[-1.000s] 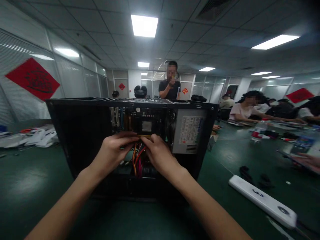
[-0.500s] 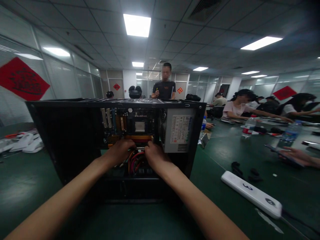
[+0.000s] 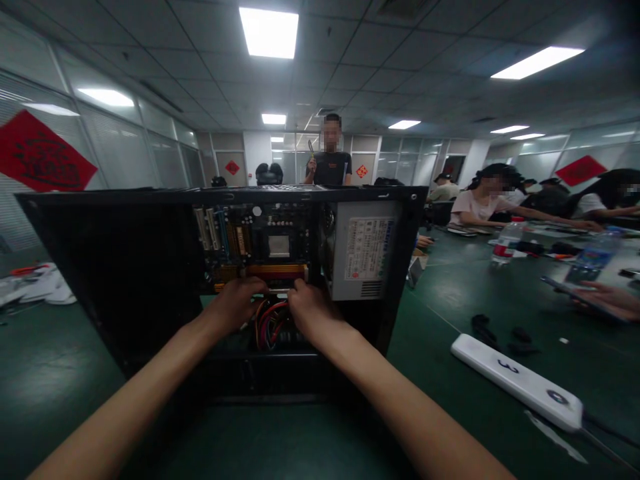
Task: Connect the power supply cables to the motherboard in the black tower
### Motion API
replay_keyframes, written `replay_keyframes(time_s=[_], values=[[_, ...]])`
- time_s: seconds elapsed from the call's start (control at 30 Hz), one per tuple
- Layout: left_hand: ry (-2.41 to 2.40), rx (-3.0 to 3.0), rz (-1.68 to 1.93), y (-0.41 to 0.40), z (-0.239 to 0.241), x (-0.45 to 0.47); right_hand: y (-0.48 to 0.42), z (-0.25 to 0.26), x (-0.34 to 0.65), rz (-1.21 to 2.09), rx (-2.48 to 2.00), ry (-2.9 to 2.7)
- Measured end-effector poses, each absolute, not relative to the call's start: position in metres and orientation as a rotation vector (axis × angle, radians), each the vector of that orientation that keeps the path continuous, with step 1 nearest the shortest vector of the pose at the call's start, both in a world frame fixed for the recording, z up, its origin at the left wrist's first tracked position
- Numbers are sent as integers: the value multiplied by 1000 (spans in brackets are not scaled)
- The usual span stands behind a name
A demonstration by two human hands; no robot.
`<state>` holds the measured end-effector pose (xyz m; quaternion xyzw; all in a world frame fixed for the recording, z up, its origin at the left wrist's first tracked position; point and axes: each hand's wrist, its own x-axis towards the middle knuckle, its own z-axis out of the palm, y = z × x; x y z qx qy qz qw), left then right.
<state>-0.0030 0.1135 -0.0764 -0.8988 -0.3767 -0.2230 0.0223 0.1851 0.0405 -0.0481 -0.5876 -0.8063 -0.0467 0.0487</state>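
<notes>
The left hand [image 3: 239, 301] and right hand [image 3: 313, 308] reach into the computer case [image 3: 237, 195] on the counter [image 3: 435, 300], fingers bent narrowly below the orange slots [image 3: 277, 272]; whether either grip holds anything, I cannot tell. Even, gentle pressure with slack wires [image 3: 270, 323] seems wise.

Computer case [image 3: 280, 375] on table [image 3: 445, 293], power supply [image 3: 363, 250] inside at right, cables [image 3: 270, 323] below motherboard [image 3: 257, 243], power strip [image 3: 517, 382] right of case
</notes>
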Motion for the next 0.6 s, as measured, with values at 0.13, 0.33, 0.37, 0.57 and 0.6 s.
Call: replay_keyframes(time_s=[0.13,0.33,0.37,0.57,0.6], values=[[-1179,-2731,-687,113,-76,-2,39,-47,185,-138,-1788,-2459],[-1226,-2709,-641,110,-73,1,41,-53,187,-160,-1756,-2434],[-1229,-2704,-641,110,-73,1,41,-53,187,-160,-1753,-2430],[-1211,-2745,-605,109,-75,1,42,-57,186,-143,-1752,-2403],[-1217,-2747,-595,108,-75,2,42,-58,186,-138,-1744,-2401]])
